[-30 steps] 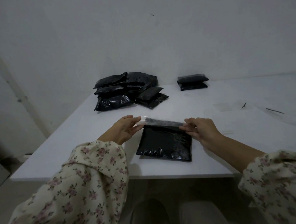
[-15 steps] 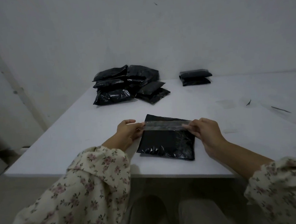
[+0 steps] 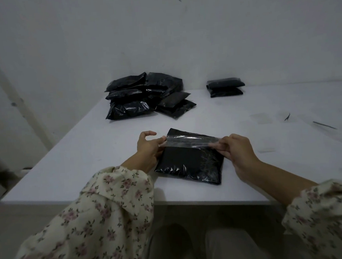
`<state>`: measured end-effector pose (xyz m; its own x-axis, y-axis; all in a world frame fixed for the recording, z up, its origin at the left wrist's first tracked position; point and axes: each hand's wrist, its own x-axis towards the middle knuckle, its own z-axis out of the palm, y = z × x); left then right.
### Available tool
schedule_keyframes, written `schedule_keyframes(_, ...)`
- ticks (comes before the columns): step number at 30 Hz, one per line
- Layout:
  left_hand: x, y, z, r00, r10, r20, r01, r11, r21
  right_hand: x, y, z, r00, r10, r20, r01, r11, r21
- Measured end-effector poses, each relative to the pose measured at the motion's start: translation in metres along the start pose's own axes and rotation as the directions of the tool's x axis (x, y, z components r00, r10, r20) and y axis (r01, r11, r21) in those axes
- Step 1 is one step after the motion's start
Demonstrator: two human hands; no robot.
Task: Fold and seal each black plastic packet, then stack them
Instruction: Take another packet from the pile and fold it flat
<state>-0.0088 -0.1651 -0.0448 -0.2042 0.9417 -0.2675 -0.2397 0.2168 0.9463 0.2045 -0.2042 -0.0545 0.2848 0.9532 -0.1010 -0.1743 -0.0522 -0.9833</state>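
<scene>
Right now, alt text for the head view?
The left hand and right hand pinch the ends of a clear strip held across the top of a black plastic packet on a white table. Behind it sit a loose pile of black packets, left, and a stack of two by the wall.

Black packet (image 3: 188, 164) flat on table (glossy), clear strip (image 3: 189, 142) across top

The packet (image 3: 188, 164) is glossy black, crossed by a clear, shiny strip (image 3: 189, 141). The big pile (image 3: 143, 99) and the small stack (image 3: 225, 87) are the same black. The table (image 3: 86, 147) is plain white and the wall (image 3: 159, 39) a pale grey-white. The left sleeve (image 3: 103, 215) and the right sleeve (image 3: 330, 219) are cream, printed with small pink flowers and dark leaves.
</scene>
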Motion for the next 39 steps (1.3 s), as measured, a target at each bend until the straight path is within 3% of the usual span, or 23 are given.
schedule_keyframes(19,0.008,-0.008,0.003,0.995,0.063,-0.075,-0.048,0.982,0.181,0.006,0.003,0.002,0.997,0.050,-0.057,-0.052,0.998,-0.031)
schedule_keyframes(27,0.008,0.009,0.004,0.994,-0.099,-0.052,0.106,0.983,0.148,-0.006,-0.002,0.000,1.000,0.029,0.009,-0.029,0.999,0.033)
schedule_keyframes(30,0.000,0.023,0.011,0.964,-0.248,0.098,0.227,0.956,0.185,-0.009,-0.003,-0.001,0.999,0.030,0.020,-0.031,0.999,0.040)
schedule_keyframes(32,-0.006,0.028,0.018,0.945,-0.288,0.158,0.226,0.919,0.321,-0.011,-0.004,-0.001,0.998,0.039,0.045,-0.041,0.998,0.050)
schedule_keyframes(35,-0.012,0.027,0.024,0.936,-0.320,0.144,0.238,0.880,0.411,-0.009,-0.006,-0.004,0.996,0.075,0.054,-0.079,0.993,0.084)
schedule_keyframes(39,-0.003,0.021,0.015,0.930,-0.355,0.099,0.295,0.878,0.378,-0.007,-0.007,-0.009,0.990,0.130,0.051,-0.134,0.987,0.089)
